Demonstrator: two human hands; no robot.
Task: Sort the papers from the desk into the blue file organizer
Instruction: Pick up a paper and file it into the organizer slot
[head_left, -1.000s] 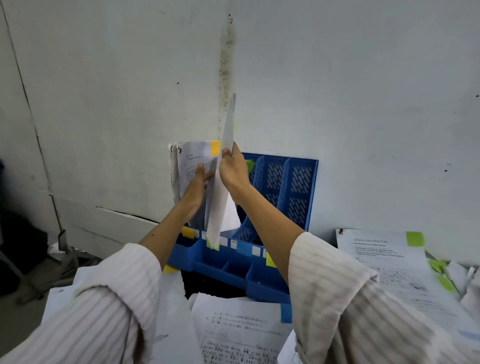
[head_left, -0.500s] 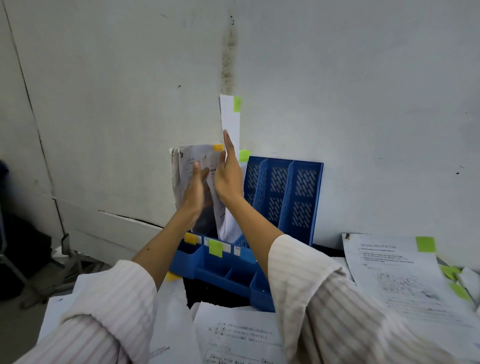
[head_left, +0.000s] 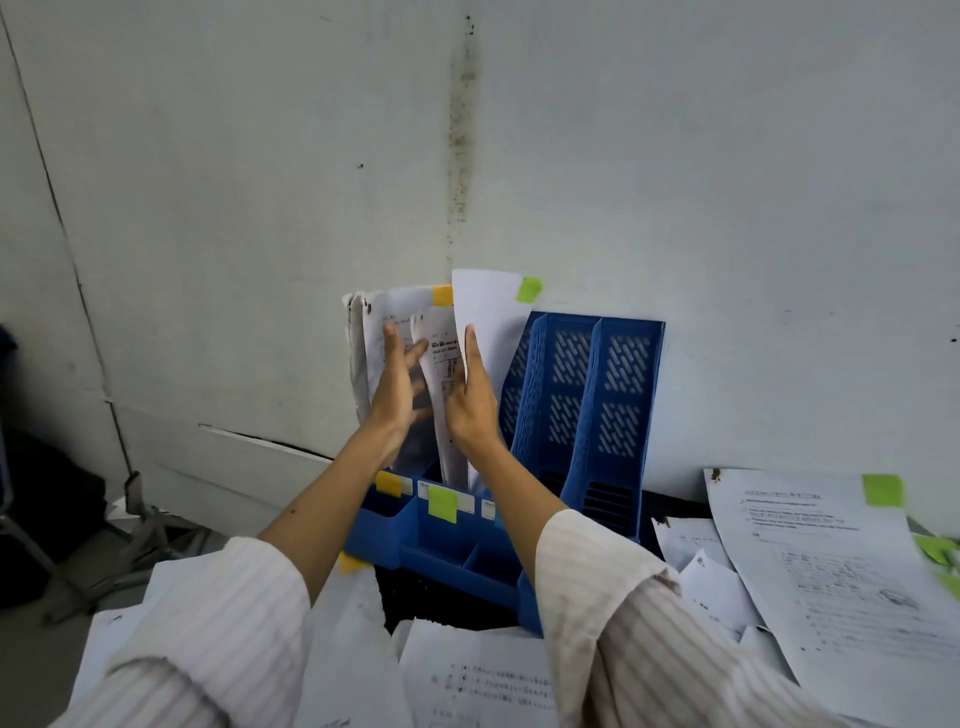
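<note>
Against the wall at the back of the desk (head_left: 670, 504) we see the blue file organizer (head_left: 587, 415), its perforated dividers upright and coloured labels stuck on its front. In its leftmost slots stand printed papers (head_left: 395, 322) with a yellow tab, and beside them a blank sheet (head_left: 488, 312) with a green tab. Our left hand (head_left: 397, 384), fingers spread and straight, presses the printed papers back; our right hand (head_left: 470, 400) lies flat along the sheet's edge, fingers straight. Loose printed pages (head_left: 831, 561) litter the desk around the organizer. The wall (head_left: 675, 156) is pale and streaked by a dark stain.
</note>
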